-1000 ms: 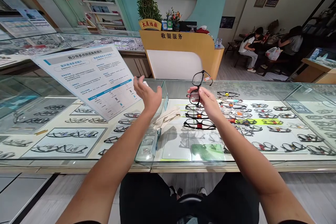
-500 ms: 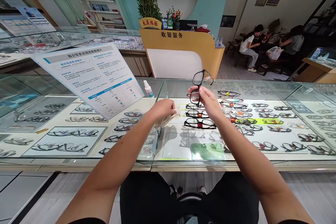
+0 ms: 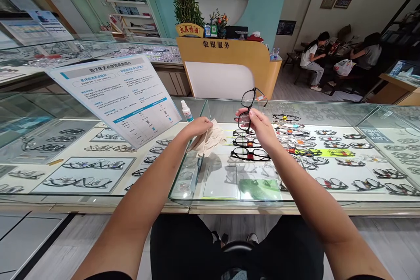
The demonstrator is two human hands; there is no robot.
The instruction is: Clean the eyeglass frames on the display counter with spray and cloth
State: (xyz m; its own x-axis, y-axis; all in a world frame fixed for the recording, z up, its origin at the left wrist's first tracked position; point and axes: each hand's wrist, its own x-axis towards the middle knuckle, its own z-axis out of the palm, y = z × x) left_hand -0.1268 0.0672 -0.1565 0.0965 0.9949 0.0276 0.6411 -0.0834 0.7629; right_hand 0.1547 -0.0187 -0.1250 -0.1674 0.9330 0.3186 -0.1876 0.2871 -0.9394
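Note:
My right hand [image 3: 260, 125] holds a pair of black-framed glasses [image 3: 249, 98] upright by one lens side, above the glass counter. Farther left, my left hand [image 3: 201, 126] pinches a beige cloth [image 3: 210, 140] that hangs down over the counter top. A small white spray bottle [image 3: 187, 111] stands just behind my left hand. Below the glasses, rows of black frames [image 3: 250, 154] lie in the display case.
A large printed sheet [image 3: 114, 96] leans at the left on the glass counter [image 3: 262, 205]. More frames [image 3: 367, 183] fill the case at right. Behind is a wooden cashier desk [image 3: 226, 52]; two people [image 3: 313, 59] sit at back right.
My left hand has moved slightly left, and the cloth now hangs more spread out beneath it. The right hand and the glasses are almost unmoved.

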